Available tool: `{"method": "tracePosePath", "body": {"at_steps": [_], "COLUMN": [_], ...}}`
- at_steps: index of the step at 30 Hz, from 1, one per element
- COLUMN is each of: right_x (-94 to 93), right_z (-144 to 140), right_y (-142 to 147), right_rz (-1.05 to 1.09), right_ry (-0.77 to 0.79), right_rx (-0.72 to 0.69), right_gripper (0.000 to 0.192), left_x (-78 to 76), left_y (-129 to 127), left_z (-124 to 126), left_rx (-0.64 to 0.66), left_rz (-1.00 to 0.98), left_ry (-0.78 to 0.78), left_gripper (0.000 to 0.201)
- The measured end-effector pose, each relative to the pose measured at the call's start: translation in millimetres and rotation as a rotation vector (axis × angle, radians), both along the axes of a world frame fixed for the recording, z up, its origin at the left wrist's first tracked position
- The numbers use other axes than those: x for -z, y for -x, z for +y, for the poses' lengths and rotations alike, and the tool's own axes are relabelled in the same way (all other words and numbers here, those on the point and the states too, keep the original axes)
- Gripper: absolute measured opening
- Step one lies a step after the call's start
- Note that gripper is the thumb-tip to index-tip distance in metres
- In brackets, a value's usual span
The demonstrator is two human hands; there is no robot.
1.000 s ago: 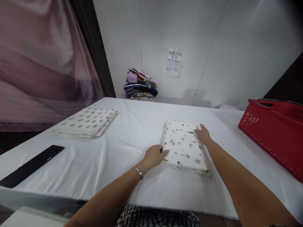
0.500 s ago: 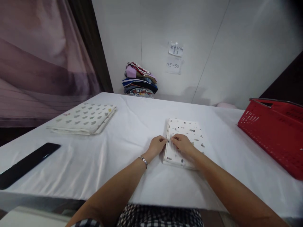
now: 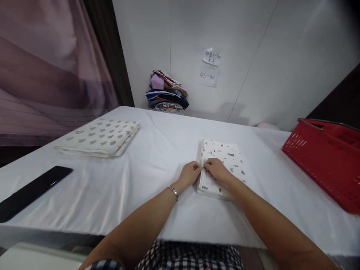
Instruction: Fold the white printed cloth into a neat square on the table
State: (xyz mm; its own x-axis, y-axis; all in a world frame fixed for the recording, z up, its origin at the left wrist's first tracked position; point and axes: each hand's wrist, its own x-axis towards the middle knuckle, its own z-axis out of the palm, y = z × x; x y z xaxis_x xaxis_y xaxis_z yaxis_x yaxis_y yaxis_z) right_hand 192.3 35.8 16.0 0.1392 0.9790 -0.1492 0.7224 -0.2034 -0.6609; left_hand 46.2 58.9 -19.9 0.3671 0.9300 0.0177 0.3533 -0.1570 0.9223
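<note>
A folded white cloth (image 3: pixel 225 152) with small printed figures lies on the table in front of me. At its left edge my left hand (image 3: pixel 191 173) is closed, fingertips pinching the layered fold. My right hand (image 3: pixel 217 169) rests over the same edge from above, its thumb and fingers pinched together on the cloth close to the left fingertips. The right hand and forearm cover part of the cloth's lower right side. Farther left lies a second folded white cloth (image 3: pixel 104 135) with grey printed shapes, touched by neither hand.
A black flat object (image 3: pixel 35 191) lies at the table's left front. On the right stands a red plastic basket (image 3: pixel 323 157). A stack of folded fabrics (image 3: pixel 168 93) sits at the back against the wall, left of two paper signs (image 3: pixel 209 67). The white tablecloth (image 3: pixel 157 150) has wrinkles.
The view has shifted slightly, so the cloth and hands appear a little farther right. Both hands stay at the cloth's left edge, with the fingertips nearly as before.
</note>
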Motion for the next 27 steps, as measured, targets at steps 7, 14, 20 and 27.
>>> {"method": "tracePosePath", "body": {"at_steps": [7,14,20,27], "right_x": [3.6,2.9,-0.6,3.0], "right_z": [2.0,0.1,8.5,60.8], "right_y": [1.5,4.6,-7.2,-40.6], "right_rz": [0.152,0.209,0.235,-0.17], "right_ry": [0.002,-0.007,0.001,-0.15], "right_rx": [0.043,0.028,-0.068,-0.014], "right_gripper": [0.016,0.018,0.017,0.016], "left_x": [-0.6,-5.0,-6.3,-4.4], "left_y": [0.8,1.5,1.6,-0.3], "left_z": [-1.3,-2.0,-7.2,-8.2], "left_rx": [0.019,0.028,0.034,0.028], "left_rz": [0.016,0.048,0.035,0.125], "left_ry": [-0.024,-0.023,-0.029,-0.107], "left_gripper": [0.011,0.015,0.025,0.015]}}
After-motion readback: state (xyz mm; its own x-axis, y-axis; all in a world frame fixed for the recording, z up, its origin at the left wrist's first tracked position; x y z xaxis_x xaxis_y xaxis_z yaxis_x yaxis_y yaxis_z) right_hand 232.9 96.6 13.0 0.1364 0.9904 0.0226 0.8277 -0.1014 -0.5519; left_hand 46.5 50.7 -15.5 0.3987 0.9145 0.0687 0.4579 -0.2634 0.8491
